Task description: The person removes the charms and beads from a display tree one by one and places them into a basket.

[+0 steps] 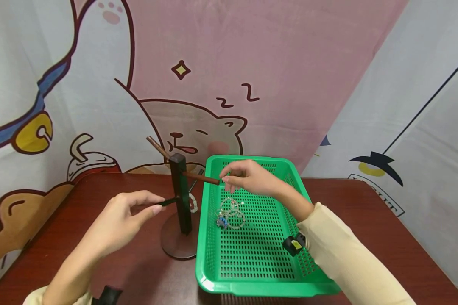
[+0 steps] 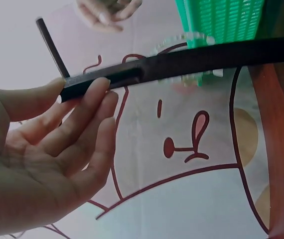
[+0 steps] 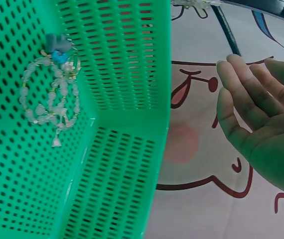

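A dark wooden stand (image 1: 181, 199) with several pegs rises from a round base, left of a green basket (image 1: 252, 289). My left hand (image 1: 124, 218) pinches a short dark peg (image 1: 169, 201) on the stand's near side between thumb and fingers. My right hand (image 1: 252, 176) is over the far part of the basket, beside the tip of a brown peg (image 1: 204, 178); its fingers are loosely bent and hold nothing. Behind the post hangs a pale beaded bracelet (image 1: 193, 203). Several beaded bracelets (image 3: 52, 97), one with a blue charm (image 3: 59, 56), lie on the basket's floor.
The stand and basket are on a reddish-brown table (image 1: 137, 254). A printed cloth (image 1: 290, 76) with cartoon animals hangs right behind the table's far edge. The basket's raised rim stands close to the stand's base.
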### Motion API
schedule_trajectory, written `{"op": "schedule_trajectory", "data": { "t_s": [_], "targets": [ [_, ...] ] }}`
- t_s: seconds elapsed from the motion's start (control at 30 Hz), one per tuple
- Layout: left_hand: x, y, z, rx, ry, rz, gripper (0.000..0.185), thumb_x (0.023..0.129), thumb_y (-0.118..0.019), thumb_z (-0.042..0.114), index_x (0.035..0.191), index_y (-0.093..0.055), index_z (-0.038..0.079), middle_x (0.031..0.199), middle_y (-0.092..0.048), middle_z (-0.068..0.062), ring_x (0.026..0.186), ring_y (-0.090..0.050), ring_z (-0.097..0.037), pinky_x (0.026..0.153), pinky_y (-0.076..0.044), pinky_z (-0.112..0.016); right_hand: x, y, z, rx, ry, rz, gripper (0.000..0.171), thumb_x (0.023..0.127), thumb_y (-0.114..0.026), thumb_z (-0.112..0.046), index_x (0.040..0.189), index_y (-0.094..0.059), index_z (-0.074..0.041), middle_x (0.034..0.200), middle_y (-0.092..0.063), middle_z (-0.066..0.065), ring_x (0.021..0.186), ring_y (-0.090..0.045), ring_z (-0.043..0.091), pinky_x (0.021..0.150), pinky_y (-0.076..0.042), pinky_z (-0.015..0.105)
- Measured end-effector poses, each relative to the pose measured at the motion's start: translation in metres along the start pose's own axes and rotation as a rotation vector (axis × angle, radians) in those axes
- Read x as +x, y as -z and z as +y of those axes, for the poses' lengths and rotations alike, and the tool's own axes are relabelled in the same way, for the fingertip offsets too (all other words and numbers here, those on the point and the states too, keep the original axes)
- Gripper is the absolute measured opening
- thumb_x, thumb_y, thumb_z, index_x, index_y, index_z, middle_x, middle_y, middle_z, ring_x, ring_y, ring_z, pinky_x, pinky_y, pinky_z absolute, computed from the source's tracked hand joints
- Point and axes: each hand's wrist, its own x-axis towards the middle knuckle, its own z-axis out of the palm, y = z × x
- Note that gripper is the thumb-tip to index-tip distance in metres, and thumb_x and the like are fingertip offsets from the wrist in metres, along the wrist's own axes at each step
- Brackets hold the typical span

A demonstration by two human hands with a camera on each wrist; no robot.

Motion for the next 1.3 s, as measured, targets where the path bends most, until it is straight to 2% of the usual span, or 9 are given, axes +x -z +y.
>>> {"op": "schedule_trajectory", "data": {
  "t_s": [0.23, 0.43, 0.63, 0.7, 0.83, 1.0, 1.17, 1.3],
  "targets": [
    [0.011, 0.014, -0.012, -0.052, 0.024, -0.093, 0.016, 0.09, -0.058, 0.012, 0.102, -0.067, 0.009, 0.091, -0.067, 0.001, 0.089, -0.06, -0.017, 0.072, -0.045, -0.037, -0.004, -0.005, 0.013, 0.046, -0.028, -0.033, 0.016, 0.093, -0.052, -0.007, 0.103, -0.061, 0.001, 0.077, -0.065, 0.006, 0.068, -0.062, 0.02, 0.07, -0.05, 0.034],
    [0.019, 0.02, -0.022, -0.123, 0.036, -0.138, 0.021, 0.092, -0.054, 0.011, 0.109, -0.064, 0.002, 0.096, -0.068, -0.006, 0.091, -0.061, -0.018, 0.073, -0.048, -0.03, -0.004, -0.01, 0.023, 0.057, -0.029, -0.04, 0.016, 0.092, -0.052, -0.006, 0.103, -0.061, 0.002, 0.078, -0.066, 0.007, 0.067, -0.063, 0.02, 0.068, -0.051, 0.033],
    [0.019, 0.02, -0.024, -0.164, 0.058, -0.147, 0.022, 0.093, -0.053, 0.01, 0.11, -0.062, 0.0, 0.098, -0.068, -0.008, 0.093, -0.061, -0.015, 0.074, -0.048, -0.026, -0.001, -0.015, 0.028, 0.062, -0.022, -0.056, 0.016, 0.092, -0.053, -0.005, 0.103, -0.061, 0.002, 0.078, -0.065, 0.006, 0.072, -0.061, 0.032, 0.066, -0.05, 0.032],
    [0.019, 0.02, -0.024, -0.162, 0.058, -0.146, 0.022, 0.092, -0.054, 0.01, 0.11, -0.063, 0.0, 0.097, -0.068, -0.008, 0.093, -0.061, -0.014, 0.074, -0.048, -0.026, 0.0, -0.017, 0.028, 0.043, -0.011, -0.055, 0.016, 0.092, -0.053, -0.006, 0.104, -0.061, 0.001, 0.081, -0.066, 0.007, 0.074, -0.061, 0.03, 0.066, -0.049, 0.031],
    [0.019, 0.019, -0.023, -0.153, 0.059, -0.141, 0.022, 0.092, -0.054, 0.011, 0.109, -0.063, 0.001, 0.095, -0.068, -0.007, 0.092, -0.061, -0.015, 0.073, -0.047, -0.026, 0.005, -0.023, 0.027, -0.021, 0.026, -0.065, 0.02, 0.092, -0.054, -0.008, 0.106, -0.062, 0.003, 0.09, -0.066, 0.01, 0.075, -0.06, 0.018, 0.065, -0.048, 0.033],
    [0.019, 0.019, -0.023, -0.149, 0.054, -0.139, 0.021, 0.092, -0.055, 0.011, 0.109, -0.064, 0.001, 0.094, -0.068, -0.007, 0.092, -0.062, -0.016, 0.073, -0.048, -0.026, 0.011, -0.031, 0.025, -0.033, 0.045, -0.099, 0.022, 0.091, -0.055, -0.009, 0.108, -0.062, 0.003, 0.096, -0.065, 0.014, 0.077, -0.061, 0.016, 0.069, -0.049, 0.032],
    [0.02, 0.019, -0.023, -0.149, 0.051, -0.14, 0.022, 0.092, -0.055, 0.011, 0.109, -0.064, 0.001, 0.094, -0.068, -0.006, 0.09, -0.061, -0.013, 0.072, -0.048, -0.026, 0.014, -0.04, 0.023, -0.018, 0.025, -0.123, 0.023, 0.091, -0.056, -0.009, 0.11, -0.062, 0.002, 0.093, -0.065, 0.012, 0.074, -0.061, 0.012, 0.068, -0.049, 0.028],
    [0.02, 0.019, -0.023, -0.152, 0.047, -0.142, 0.022, 0.092, -0.055, 0.011, 0.109, -0.064, 0.0, 0.093, -0.068, -0.007, 0.09, -0.061, -0.013, 0.072, -0.048, -0.027, 0.016, -0.045, 0.021, -0.015, 0.005, -0.138, 0.024, 0.091, -0.056, -0.011, 0.111, -0.061, 0.002, 0.091, -0.065, 0.009, 0.075, -0.062, 0.017, 0.067, -0.05, 0.03]
  ]
}}
